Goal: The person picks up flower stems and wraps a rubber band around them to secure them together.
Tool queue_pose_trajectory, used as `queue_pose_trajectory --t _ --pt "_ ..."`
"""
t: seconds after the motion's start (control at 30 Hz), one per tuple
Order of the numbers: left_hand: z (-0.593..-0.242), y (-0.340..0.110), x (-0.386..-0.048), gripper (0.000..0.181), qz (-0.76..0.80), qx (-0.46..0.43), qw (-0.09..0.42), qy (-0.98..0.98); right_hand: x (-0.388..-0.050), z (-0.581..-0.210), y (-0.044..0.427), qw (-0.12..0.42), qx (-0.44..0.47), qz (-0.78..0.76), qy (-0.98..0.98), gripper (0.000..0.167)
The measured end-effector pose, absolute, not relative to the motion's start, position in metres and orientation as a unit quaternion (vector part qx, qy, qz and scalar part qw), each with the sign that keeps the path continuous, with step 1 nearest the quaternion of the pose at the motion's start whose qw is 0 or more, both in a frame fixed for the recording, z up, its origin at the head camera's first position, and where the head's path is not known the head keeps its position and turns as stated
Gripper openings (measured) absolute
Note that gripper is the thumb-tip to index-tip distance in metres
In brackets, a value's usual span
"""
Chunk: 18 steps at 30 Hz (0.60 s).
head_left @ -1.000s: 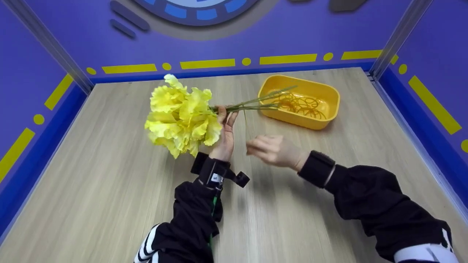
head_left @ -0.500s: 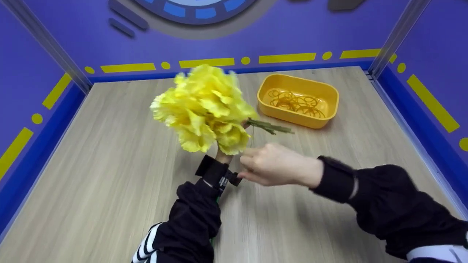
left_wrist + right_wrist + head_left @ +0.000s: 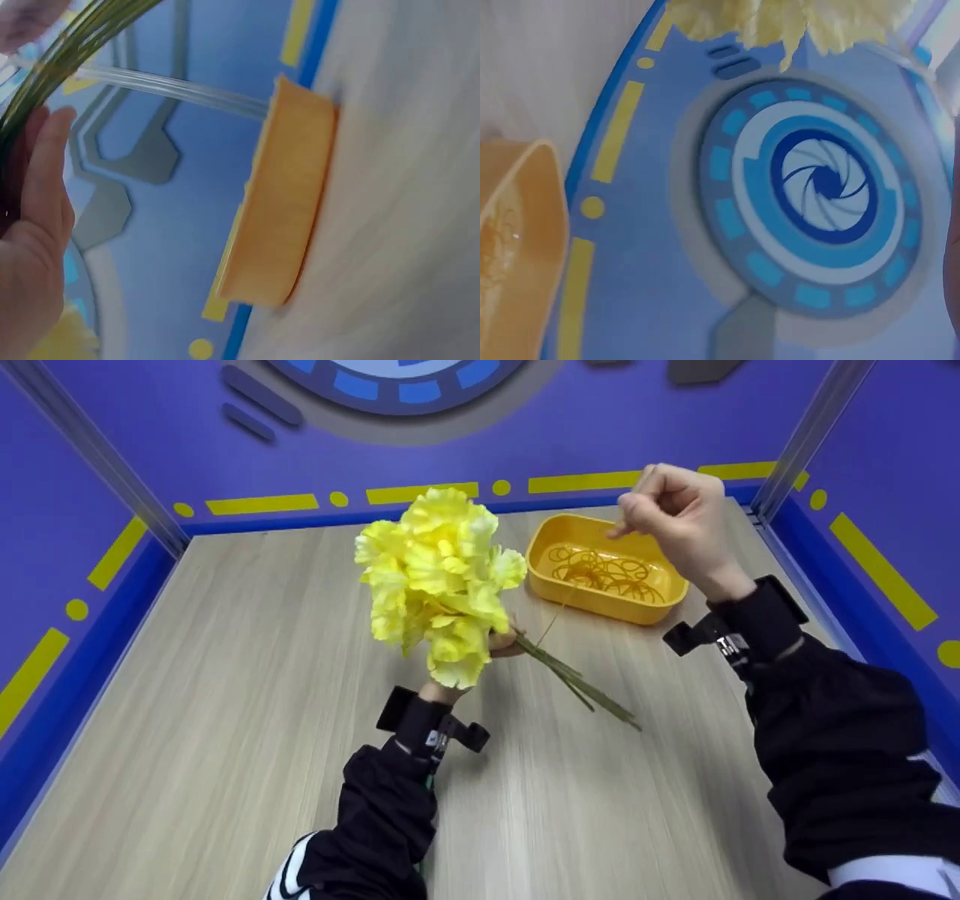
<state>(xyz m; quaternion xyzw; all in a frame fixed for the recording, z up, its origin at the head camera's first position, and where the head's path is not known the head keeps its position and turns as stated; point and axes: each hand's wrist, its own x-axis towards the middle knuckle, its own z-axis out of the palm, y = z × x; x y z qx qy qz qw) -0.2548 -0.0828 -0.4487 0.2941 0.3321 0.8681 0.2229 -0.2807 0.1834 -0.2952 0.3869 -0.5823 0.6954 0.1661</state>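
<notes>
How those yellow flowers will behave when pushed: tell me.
The yellow flowers would probably give softly, looking thin and ruffled. The green stems seem fairly stiff, jutting almost straight. The flower end, being bulkier, likely weighs more.

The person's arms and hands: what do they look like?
The left hand and right hand are bare. Black bands circle both wrists, each with a small black block jutting out. The left sleeve is black with white stripes; the right sleeve is black with a pale patch low down. A thin green strip, perhaps a cable, shows by the left sleeve.
</notes>
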Motion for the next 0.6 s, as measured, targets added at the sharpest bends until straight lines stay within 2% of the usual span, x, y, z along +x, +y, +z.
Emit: queue_pose_trajectory --t 0.07,0.13,0.27,0.33,0.43,0.53,0.6 --pt "-0.434 -0.081 -0.242 0.025 0.864 0.248 0.148 0.412 -0.292 -0.307 0.189 0.146 0.349 0.730 -0.569 0.026" --pt "-0.430 -0.084 -0.235 0.033 0.891 0.246 0.174 0.340 -0.300 -0.323 0.191 0.144 0.334 0.734 -0.573 0.028" --pt "-0.424 -0.082 -0.224 0.014 0.929 0.247 0.227 0.157 -0.304 -0.362 0.181 0.164 0.326 0.699 -0.615 0.031" --pt "-0.415 -0.078 -0.217 0.011 0.940 0.239 0.219 0.106 -0.301 -0.382 0.171 0.176 0.317 0.687 -0.630 0.035" --pt "-0.403 -0.069 -0.212 0.014 0.969 0.169 0.162 0.078 -0.294 -0.409 0.155 0.188 0.294 0.685 -0.639 0.036" --pt "-0.393 -0.060 -0.211 0.026 0.990 0.066 0.081 0.092 -0.286 -0.429 0.141 0.180 0.276 0.669 -0.667 0.029" --pt "-0.390 -0.054 -0.214 0.019 0.992 0.013 0.020 0.121 -0.281 -0.439 0.133 0.173 0.278 0.645 -0.690 0.025"
